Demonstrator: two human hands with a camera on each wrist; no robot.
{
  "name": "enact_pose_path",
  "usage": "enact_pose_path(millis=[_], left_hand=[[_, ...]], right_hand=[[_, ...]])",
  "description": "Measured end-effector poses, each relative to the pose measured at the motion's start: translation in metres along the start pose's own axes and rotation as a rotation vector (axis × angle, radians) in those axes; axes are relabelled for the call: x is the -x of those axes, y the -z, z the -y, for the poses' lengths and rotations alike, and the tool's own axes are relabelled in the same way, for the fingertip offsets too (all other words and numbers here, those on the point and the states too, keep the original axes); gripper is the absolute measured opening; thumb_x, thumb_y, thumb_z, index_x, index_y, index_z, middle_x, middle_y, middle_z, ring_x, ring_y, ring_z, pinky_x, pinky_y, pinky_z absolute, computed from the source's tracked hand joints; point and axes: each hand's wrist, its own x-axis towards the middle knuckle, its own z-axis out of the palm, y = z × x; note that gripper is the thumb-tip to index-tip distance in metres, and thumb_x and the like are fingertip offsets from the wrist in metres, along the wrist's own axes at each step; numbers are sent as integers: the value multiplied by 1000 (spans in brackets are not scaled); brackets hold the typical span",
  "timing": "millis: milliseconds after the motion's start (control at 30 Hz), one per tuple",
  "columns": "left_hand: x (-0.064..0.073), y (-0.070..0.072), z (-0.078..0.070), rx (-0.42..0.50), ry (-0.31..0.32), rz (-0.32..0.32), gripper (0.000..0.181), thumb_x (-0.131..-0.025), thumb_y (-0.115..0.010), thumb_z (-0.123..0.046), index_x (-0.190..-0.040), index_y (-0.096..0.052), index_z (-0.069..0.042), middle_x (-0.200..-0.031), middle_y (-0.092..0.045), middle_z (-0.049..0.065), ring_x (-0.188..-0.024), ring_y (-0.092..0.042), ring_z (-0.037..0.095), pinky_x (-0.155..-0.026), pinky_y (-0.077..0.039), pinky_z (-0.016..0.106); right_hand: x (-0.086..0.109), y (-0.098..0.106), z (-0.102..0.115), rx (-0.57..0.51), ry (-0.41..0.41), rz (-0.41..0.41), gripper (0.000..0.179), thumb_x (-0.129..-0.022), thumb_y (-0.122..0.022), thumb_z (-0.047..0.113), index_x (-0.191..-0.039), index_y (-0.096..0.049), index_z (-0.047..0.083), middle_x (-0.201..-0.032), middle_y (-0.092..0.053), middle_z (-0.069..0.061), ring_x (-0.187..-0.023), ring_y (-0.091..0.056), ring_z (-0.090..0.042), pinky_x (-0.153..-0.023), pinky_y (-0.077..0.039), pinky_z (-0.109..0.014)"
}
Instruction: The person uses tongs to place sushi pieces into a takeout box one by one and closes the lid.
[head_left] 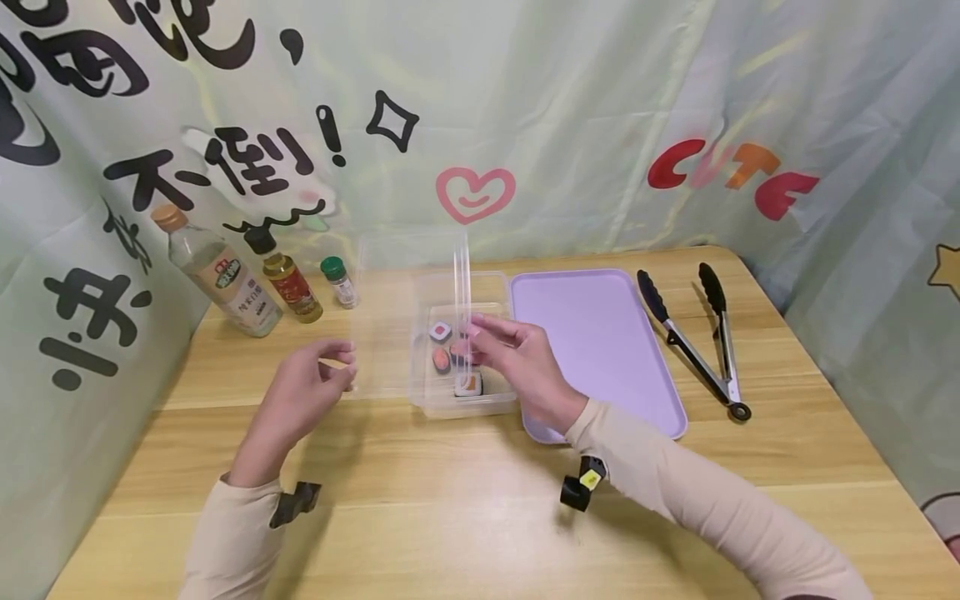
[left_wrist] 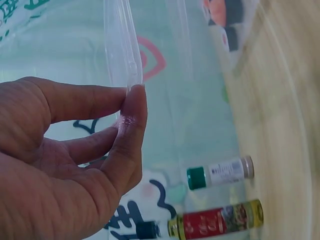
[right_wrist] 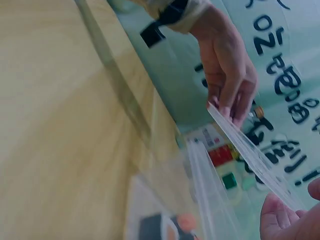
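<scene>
A clear plastic lid (head_left: 397,308) is held up between both hands, tilted above the table. My left hand (head_left: 303,387) pinches its left edge between thumb and fingers, as the left wrist view shows closely with the lid (left_wrist: 122,45) upright there. My right hand (head_left: 525,367) pinches the opposite edge. Behind and partly below the lid stands a clear plastic container (head_left: 487,407), uncovered. Several sushi pieces lie inside, among them a white roll with an orange centre (head_left: 468,384) and a pink-topped piece (head_left: 441,360). My right fingers hide part of another piece.
Right of the container lies a purple tray (head_left: 592,342), then black-handled metal tongs (head_left: 697,358), spread apart. At the back left stand a large clear bottle (head_left: 232,287), a red-labelled bottle (head_left: 292,287) and a green-capped shaker (head_left: 340,283). A printed curtain (head_left: 570,125) surrounds the table.
</scene>
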Motion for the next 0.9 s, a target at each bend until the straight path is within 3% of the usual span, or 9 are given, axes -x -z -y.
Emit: enact_pose_path(millis=[167, 433, 700, 900], left_hand=[[-7, -8, -9, 20, -21, 14, 36, -97, -60, -4, -131, -59, 7, -118, -65, 21, -86, -71, 25, -66, -53, 32], [-19, -19, -24, 12, -44, 20, 36, -95, -64, -7, -130, -60, 4, -117, -69, 19, -88, -70, 25, -71, -55, 37], [-29, -25, -34, 49, -66, 40, 40, -94, -67, -8, -132, -57, 1, -112, -71, 17, -87, -72, 25, -71, -57, 39], [-40, -27, -42, 25, -106, -2, 47, -97, -64, -10, -142, -52, -1, -107, -72, 17, -84, -72, 26, -70, -58, 40]], right_hand=[[-15, 11, 8, -38, 16, -64, 40, -98, -64, 6, -136, -59, -8, -130, -62, -27, -113, -66, -35, -93, -55, -35], [-30, 25, 17, -51, 11, -167, 41, -97, -67, 8, -136, -60, -5, -127, -64, -26, -103, -71, -29, -93, -55, -39], [-38, 33, 22, -130, 37, -209, 38, -94, -69, 5, -131, -64, -5, -105, -75, -11, -87, -74, -18, -83, -58, -35], [-40, 36, 24, -165, 62, -203, 41, -95, -68, 4, -134, -62, -6, -120, -70, -21, -87, -74, -19, -84, -58, -36]])
